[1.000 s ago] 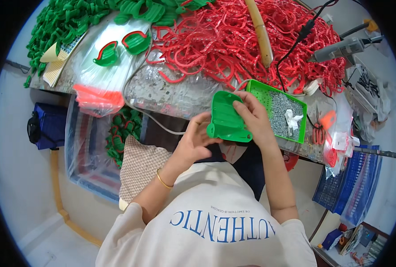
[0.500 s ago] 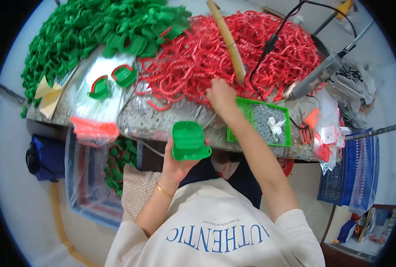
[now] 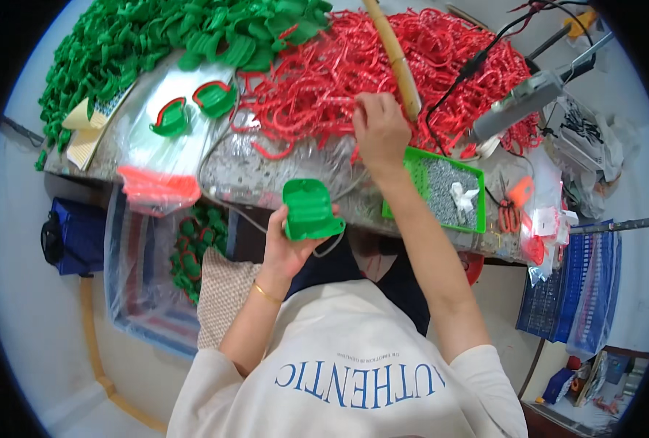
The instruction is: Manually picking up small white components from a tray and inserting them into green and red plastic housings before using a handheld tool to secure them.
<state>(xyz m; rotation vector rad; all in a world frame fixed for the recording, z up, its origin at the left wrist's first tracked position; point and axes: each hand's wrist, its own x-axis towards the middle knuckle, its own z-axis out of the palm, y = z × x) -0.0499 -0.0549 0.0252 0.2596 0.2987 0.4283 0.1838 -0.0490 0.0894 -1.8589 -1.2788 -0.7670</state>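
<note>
My left hand (image 3: 283,247) grips a green plastic piece (image 3: 308,210) by its lower left side, in front of the table's near edge. The piece looks like a small open basket body with a rounded flap and a tab with a hole. At the near side of a heap of red plastic strips (image 3: 317,80), my right hand (image 3: 381,133) has its fingers curled and closed. What they pinch, if anything, is hidden by the hand. Two green pieces with red handles, one on the left (image 3: 169,120) and one on the right (image 3: 215,100), lie on clear plastic bags (image 3: 140,150).
A large heap of green pieces (image 3: 156,36) covers the far left. Right of my right hand are a green tray (image 3: 418,175) of small grey bits, a grey tool (image 3: 518,109) with a black cable, and scissors (image 3: 509,217). A bamboo stick (image 3: 394,55) crosses the red heap.
My right hand has shifted slightly right and farther off, still at the red strips. My left hand keeps hold of the green piece. The whole view has turned slightly.
</note>
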